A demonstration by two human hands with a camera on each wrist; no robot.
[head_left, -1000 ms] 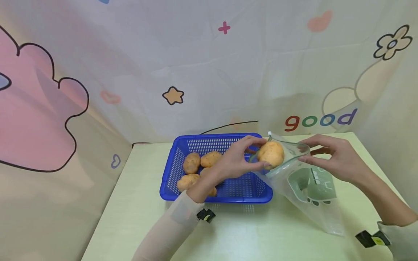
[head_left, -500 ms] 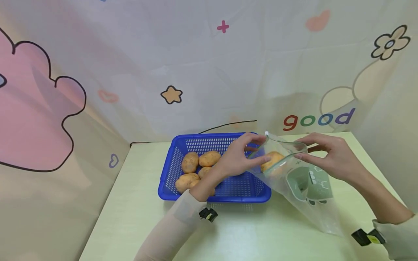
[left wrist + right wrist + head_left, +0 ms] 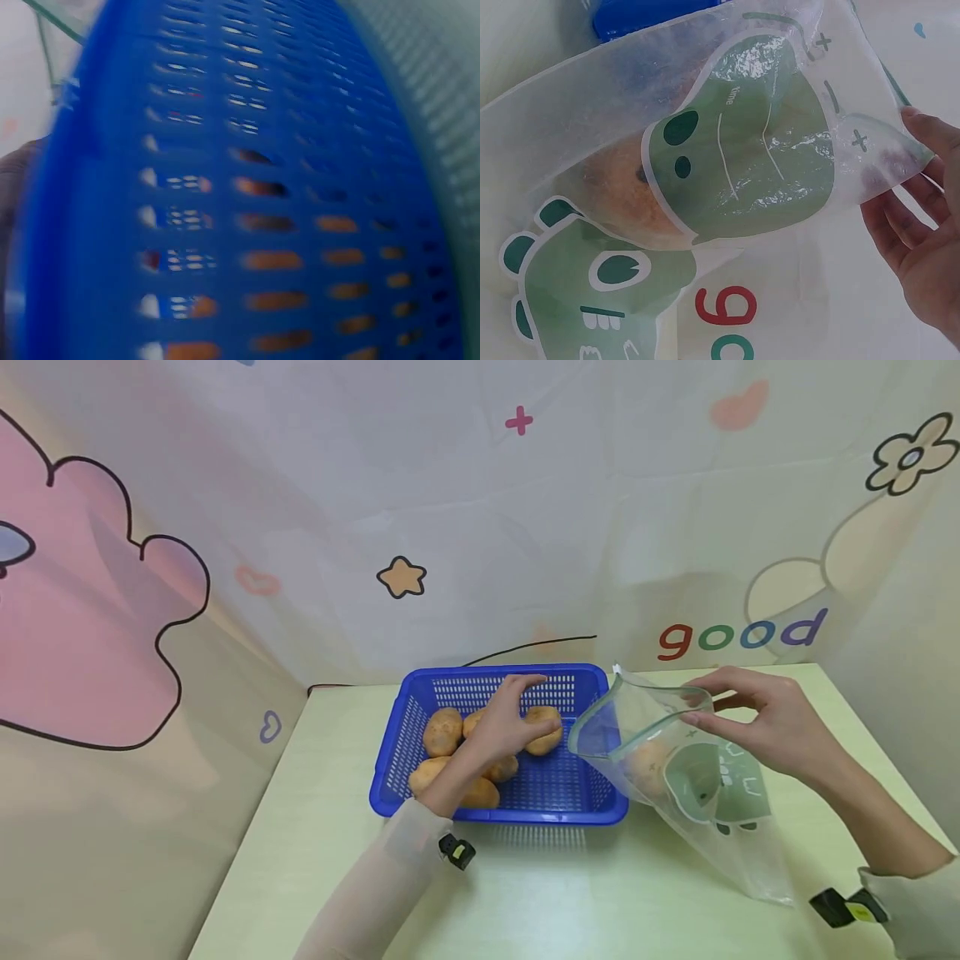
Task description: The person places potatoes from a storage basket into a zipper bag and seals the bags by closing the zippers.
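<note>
My left hand (image 3: 504, 723) hovers over the blue perforated basket (image 3: 555, 817), thumb and fingers apart, holding nothing. A potato (image 3: 544, 740) lies just beyond its thumb, and several more potatoes (image 3: 442, 732) sit on the basket's left side. My right hand (image 3: 765, 720) pinches the mouth edge of a clear zip bag (image 3: 693, 781) with a green cartoon print, thumb against fingers. The bag's mouth gapes toward the basket. Inside it a potato (image 3: 619, 184) shows through the plastic. The left wrist view shows mostly the basket's wall (image 3: 97, 225), blurred.
A pale green table (image 3: 337, 868) carries the basket, with the bag slanting down to its right. Behind stands a printed cloth backdrop (image 3: 465, 527), close to the basket's far rim. More cloth hangs at the left and right sides.
My left hand let go of a potato at the bag's mouth and moved left over the basket. That potato slid deeper into the bag. The right hand keeps its grip on the bag's edge.
</note>
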